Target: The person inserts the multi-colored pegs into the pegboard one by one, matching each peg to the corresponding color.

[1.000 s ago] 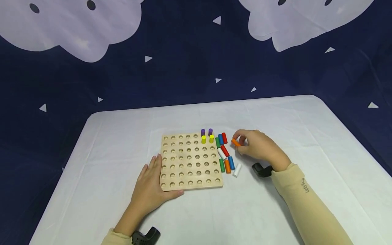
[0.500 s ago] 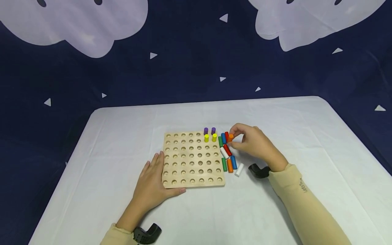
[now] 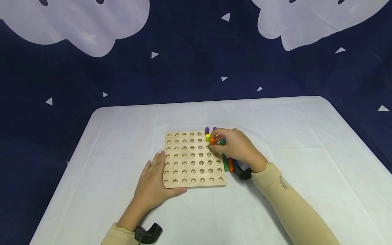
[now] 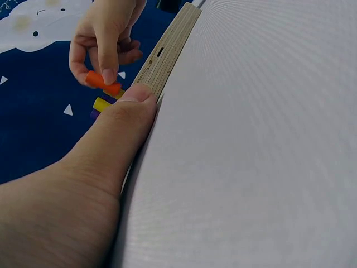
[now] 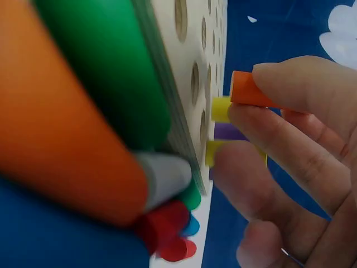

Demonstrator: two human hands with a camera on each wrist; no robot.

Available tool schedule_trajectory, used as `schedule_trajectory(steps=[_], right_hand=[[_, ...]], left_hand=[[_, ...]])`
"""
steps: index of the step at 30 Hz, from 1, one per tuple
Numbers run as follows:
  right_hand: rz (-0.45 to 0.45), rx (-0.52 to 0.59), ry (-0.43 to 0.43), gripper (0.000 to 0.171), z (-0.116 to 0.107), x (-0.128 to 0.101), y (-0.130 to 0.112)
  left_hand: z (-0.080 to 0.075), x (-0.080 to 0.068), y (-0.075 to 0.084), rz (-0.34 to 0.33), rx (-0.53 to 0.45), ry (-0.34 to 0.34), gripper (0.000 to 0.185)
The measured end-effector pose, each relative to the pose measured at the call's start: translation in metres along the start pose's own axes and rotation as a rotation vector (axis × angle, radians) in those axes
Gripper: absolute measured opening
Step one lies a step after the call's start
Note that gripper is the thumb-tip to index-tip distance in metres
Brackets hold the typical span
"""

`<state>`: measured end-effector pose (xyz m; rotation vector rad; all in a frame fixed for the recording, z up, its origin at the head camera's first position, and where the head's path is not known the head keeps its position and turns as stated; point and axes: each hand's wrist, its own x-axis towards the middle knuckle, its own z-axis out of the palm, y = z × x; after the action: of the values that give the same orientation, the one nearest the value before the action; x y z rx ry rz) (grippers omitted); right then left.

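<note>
A pale wooden pegboard [image 3: 188, 163] with rows of round holes lies on the table. My left hand [image 3: 150, 187] rests along its left side, fingers extended, with the thumb [image 4: 120, 125] against the near edge. Over the board's right part, my right hand [image 3: 237, 145] pinches an orange peg [image 5: 248, 88] between thumb and fingers. That peg is held just above the holes, in front of a standing yellow peg [image 3: 208, 137]. Purple pegs [image 3: 207, 130] stand in the far row. The right hand partly hides the other yellow and purple pegs.
Loose pegs lie along the board's right side, among them a green peg [image 3: 225, 163], another orange peg [image 3: 230, 165] and a red peg [image 5: 170, 220]. The right wrist and its black camera mount [image 3: 243, 173] cover several of them. A white cloth [image 3: 122, 136] covers the table.
My right hand has picked the orange peg up from beside the loose pegs and carried it left over the board, turning it upright. My left hand stays at the board's corner.
</note>
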<state>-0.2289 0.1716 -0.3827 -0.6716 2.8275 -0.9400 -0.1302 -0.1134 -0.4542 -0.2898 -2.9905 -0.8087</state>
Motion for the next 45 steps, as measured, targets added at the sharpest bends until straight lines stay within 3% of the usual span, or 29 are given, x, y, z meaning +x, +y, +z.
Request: schedule_trajectory(steps=[17, 22, 28, 32, 38, 41, 45], right_hand=[[-0.022, -0.233, 0.033, 0.022, 0.008, 0.001, -0.010], [-0.023, -0.242, 0.018, 0.022, 0.007, 0.001, -0.011], [0.013, -0.162, 0.022, 0.028, -0.015, -0.002, -0.011], [0.086, -0.152, 0.062, 0.031, -0.036, -0.005, 0.000], [0.214, -0.174, -0.052, 0.042, -0.043, -0.003, 0.028], [0.228, -0.161, -0.123, 0.048, -0.038, 0.000, 0.038], [0.212, -0.146, -0.155, 0.050, -0.033, 0.004, 0.045]], left_hand=[[0.000, 0.003, 0.003, 0.010, 0.010, -0.008, 0.146], [0.000, 0.003, 0.003, 0.009, 0.010, -0.009, 0.146], [-0.001, 0.002, 0.003, 0.010, 0.014, 0.000, 0.146], [-0.001, 0.002, 0.002, 0.012, 0.016, 0.002, 0.146], [-0.001, 0.000, 0.002, 0.005, 0.010, -0.004, 0.146], [0.000, 0.000, 0.002, 0.004, 0.008, -0.002, 0.145], [0.001, 0.001, 0.001, 0.003, 0.008, 0.001, 0.145]])
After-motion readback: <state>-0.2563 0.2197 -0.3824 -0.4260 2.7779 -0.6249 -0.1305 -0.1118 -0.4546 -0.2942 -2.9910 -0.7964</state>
